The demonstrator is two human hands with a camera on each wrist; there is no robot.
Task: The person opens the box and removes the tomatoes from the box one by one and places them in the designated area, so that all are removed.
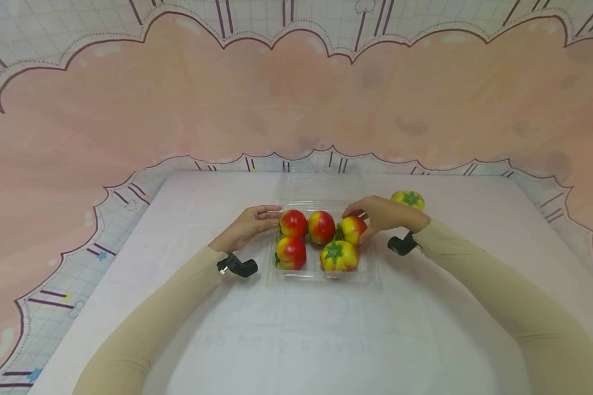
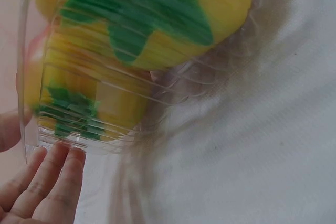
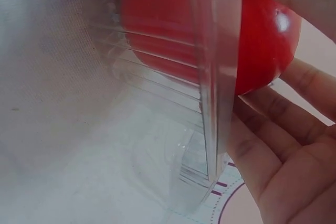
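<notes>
Clear plastic tray [image 1: 324, 276] holds five fruits [image 1: 321, 227]; right hand [image 1: 381, 213] clasps one; left hand [image 1: 251, 224], grip released, touches tray's side.

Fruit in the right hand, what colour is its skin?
The fruit has red and yellow skin, clearest in the head view.

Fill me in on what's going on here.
A person's right hand grips a fruit in the back right of a clear box, partly below its rim. The left hand has its fingertips at the box's left side. Four more fruits sit in the box, with a gap in the middle of the front row. The lid lies open behind, and one loose fruit is on the table beyond the right wrist.
</notes>
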